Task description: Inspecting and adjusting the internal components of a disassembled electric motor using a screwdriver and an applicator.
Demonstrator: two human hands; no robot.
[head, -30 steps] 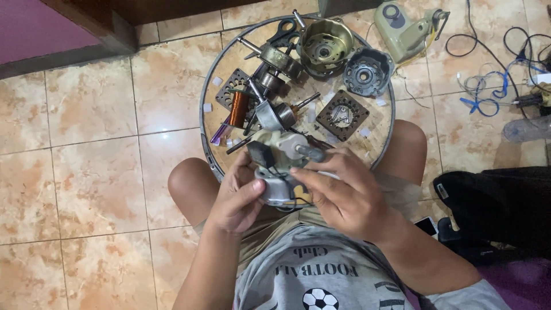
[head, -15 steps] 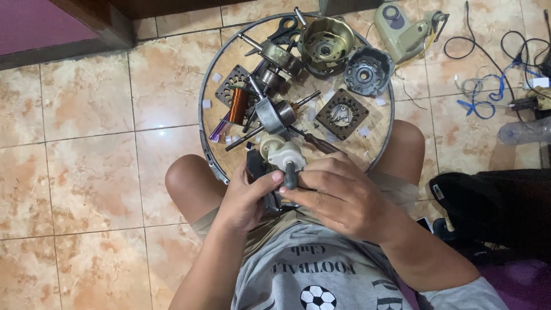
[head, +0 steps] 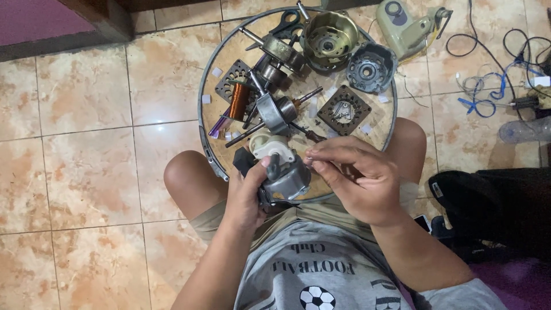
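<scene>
Two hands meet at the frame's centre: the left hand (head: 248, 192) grips a grey metal motor housing with a cream plastic gearbox (head: 282, 172), while the right hand (head: 356, 178) is curled, fingertips pinched just beside it. Behind them, in the upper middle, a round wooden tray with a metal rim (head: 208, 123) carries a copper-wound stator coil (head: 238, 100) and a dark round end cap (head: 370, 68).

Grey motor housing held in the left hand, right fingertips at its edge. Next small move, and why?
Probably pinch down with the right hand at the housing's upper right edge. The left hand grips the grey motor housing over the round tray, thumb on top, and the right fingertips sit together right beside it. Whether they hold a small part is too small to tell.
</scene>
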